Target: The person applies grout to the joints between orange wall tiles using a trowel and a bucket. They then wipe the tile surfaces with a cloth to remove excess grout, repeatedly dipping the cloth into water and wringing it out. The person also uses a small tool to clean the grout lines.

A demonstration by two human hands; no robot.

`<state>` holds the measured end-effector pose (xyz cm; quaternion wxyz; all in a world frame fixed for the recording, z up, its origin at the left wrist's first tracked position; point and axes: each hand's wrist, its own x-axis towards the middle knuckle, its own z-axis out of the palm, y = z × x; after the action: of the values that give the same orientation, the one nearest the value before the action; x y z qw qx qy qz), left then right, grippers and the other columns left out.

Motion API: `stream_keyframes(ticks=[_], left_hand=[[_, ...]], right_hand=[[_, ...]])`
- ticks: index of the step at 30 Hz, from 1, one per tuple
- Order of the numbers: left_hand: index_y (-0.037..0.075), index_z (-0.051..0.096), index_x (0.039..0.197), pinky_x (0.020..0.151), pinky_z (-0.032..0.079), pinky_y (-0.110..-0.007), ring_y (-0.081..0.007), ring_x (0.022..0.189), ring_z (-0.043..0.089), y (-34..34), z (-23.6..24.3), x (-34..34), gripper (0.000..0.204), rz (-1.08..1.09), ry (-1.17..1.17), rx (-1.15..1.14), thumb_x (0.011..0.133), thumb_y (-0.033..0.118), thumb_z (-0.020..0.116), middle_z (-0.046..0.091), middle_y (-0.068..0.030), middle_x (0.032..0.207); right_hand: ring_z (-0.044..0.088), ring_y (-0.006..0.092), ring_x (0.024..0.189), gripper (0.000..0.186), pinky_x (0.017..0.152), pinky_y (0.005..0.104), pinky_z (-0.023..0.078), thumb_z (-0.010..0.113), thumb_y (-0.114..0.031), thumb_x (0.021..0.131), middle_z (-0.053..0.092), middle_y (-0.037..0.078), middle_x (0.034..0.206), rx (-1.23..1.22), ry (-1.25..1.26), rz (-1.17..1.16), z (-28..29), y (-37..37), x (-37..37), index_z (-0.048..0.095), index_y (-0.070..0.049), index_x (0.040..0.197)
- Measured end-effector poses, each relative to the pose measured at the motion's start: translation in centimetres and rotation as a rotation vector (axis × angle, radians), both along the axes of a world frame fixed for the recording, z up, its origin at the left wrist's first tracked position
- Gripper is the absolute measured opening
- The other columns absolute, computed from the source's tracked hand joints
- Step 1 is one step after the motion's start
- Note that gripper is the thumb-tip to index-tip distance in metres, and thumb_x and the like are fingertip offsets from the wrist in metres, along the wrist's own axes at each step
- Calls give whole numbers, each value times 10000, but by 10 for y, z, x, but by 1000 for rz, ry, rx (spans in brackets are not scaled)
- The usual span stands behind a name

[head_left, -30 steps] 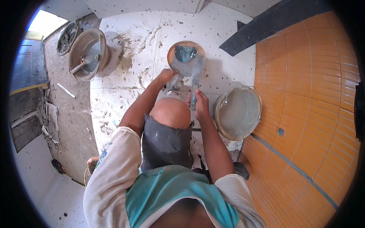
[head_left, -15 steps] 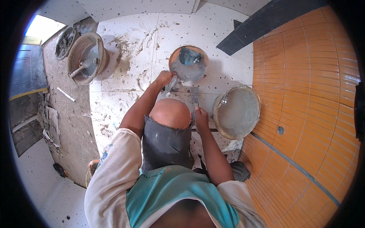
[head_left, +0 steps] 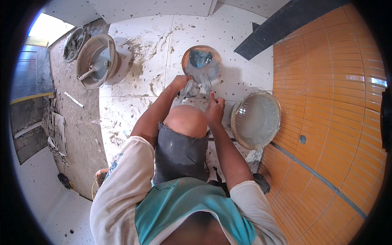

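Observation:
My left hand (head_left: 181, 83) is closed on a pale grey rag (head_left: 187, 90) at the lower left rim of a small orange bowl (head_left: 188, 57). The bowl holds grey paste, with a dark teal piece (head_left: 200, 58) in it that I cannot make out. My right hand (head_left: 214, 108) grips a paste-coated flat scraper (head_left: 206, 83), whose blade reaches into the bowl's near side. My bare knee lies just below both hands. A wide bucket of cloudy grey liquid (head_left: 255, 120) stands beside my right hand.
A bucket (head_left: 98, 77) with a tool in it and a tub of dark mix (head_left: 73, 45) stand at upper left, near rough bare floor (head_left: 79, 130). An orange tiled surface (head_left: 318, 102) fills the right. A long dark board (head_left: 265, 32) juts in at upper right.
The scraper came down out of the bowl half a second ago and is now raised back to its near side. My left hand has shifted only slightly.

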<state>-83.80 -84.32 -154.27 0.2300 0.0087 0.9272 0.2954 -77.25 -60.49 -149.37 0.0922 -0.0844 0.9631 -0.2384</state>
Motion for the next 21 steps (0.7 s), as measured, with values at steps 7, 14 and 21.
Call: stream_keyframes(ticks=[7, 14, 21], left_hand=[[179, 667, 1237, 828, 562, -455, -366, 943, 705, -3, -16, 2, 342, 265, -175, 153, 986, 260, 449, 708, -216, 1060], [-52, 708, 1081, 774, 526, -332, -210, 834, 680, -4, 35, 7, 649, 763, -478, 706, 888, 565, 653, 721, -128, 955], [1, 687, 1016, 662, 583, -419, -273, 690, 691, -47, 98, 16, 511, 1137, -152, 1318, 970, 490, 545, 701, -139, 829]], right_hand=[[533, 380, 1021, 557, 900, 436, 454, 587, 20, 852, 512, 206, 1075, -82, -89, 29, 14, 43, 59, 515, -43, 1400], [585, 340, 1050, 470, 923, 460, 468, 573, -34, 931, 569, 240, 1241, -283, 191, -78, 142, 99, 117, 476, -2, 1390], [644, 391, 1056, 405, 939, 425, 491, 624, -244, 944, 657, 263, 1123, -203, -127, -582, 135, 204, 50, 591, 42, 1229]])
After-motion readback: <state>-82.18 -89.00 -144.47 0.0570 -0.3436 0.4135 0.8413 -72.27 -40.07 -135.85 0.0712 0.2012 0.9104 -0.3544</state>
